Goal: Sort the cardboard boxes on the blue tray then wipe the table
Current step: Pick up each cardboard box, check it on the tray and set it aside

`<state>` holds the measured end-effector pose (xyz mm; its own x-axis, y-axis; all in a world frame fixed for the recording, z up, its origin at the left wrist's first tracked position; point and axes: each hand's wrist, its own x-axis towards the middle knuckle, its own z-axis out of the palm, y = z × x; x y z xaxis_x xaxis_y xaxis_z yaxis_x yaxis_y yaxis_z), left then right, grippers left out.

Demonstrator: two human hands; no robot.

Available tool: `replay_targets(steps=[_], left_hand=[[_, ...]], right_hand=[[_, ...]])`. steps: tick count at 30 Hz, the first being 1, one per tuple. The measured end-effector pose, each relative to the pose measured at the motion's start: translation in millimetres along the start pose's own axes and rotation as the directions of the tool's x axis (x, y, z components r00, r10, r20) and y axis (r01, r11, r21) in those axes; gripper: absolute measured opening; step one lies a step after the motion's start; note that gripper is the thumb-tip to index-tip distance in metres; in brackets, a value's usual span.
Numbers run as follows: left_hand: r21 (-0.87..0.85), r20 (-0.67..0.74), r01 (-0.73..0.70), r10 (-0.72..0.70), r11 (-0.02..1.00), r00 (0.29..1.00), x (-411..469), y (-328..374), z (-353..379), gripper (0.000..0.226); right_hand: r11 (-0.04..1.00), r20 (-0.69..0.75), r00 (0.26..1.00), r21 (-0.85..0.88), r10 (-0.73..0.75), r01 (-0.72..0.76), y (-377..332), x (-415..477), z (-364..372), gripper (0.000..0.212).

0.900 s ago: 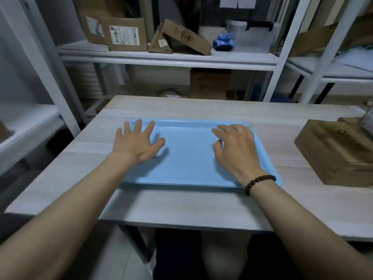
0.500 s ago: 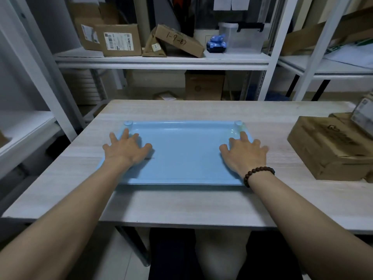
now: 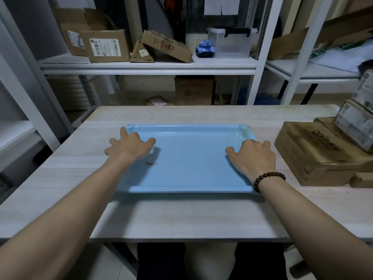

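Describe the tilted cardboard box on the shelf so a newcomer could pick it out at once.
Look at the white shelf behind the table. On its board, between the box with a printed label on the left and the blue toy tank on the right, a flat cardboard box lies tilted, propped on a smaller crumpled box. It alone bears handwritten 1-9-87 in dark marker.

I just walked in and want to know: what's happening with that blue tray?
A person at the table has both hands on the blue tray. The left hand rests with spread fingers on its left side. The right hand rests at its right edge with fingers bent down; whether they grip the rim is unclear. No boxes are on the tray yet. The cardboard boxes sit stacked on the table to its right.
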<state>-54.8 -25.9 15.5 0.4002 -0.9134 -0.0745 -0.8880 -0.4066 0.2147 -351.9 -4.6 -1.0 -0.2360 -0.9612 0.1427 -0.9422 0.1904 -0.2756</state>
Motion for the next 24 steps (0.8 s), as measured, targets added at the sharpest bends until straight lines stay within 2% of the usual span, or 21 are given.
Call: replay_targets(steps=[13,15,17,20,24], left_hand=[[0.064,0.024,-0.025,0.024,0.998,0.999,-13,34,23,0.066],[0.120,0.004,-0.074,0.075,0.990,0.997,-15,46,23,0.071],[0.128,-0.046,-0.192,0.199,0.973,0.979,-18,65,24,0.072],[0.052,-0.131,-0.435,0.438,0.899,0.889,-33,110,28,0.067],[0.014,-0.191,-0.723,0.712,0.691,0.676,-64,177,39,0.058]], right_hand=[[0.999,0.021,0.999,-0.044,0.030,-0.029,37,3,0,0.047],[0.993,0.049,0.999,-0.114,0.021,-0.015,36,2,-2,0.046],[0.987,0.047,0.999,-0.162,-0.001,0.009,33,0,-4,0.047],[0.989,-0.049,0.997,-0.139,-0.064,0.057,35,-2,-13,0.049],[0.993,-0.203,0.975,-0.098,-0.091,0.072,55,2,-28,0.050]])
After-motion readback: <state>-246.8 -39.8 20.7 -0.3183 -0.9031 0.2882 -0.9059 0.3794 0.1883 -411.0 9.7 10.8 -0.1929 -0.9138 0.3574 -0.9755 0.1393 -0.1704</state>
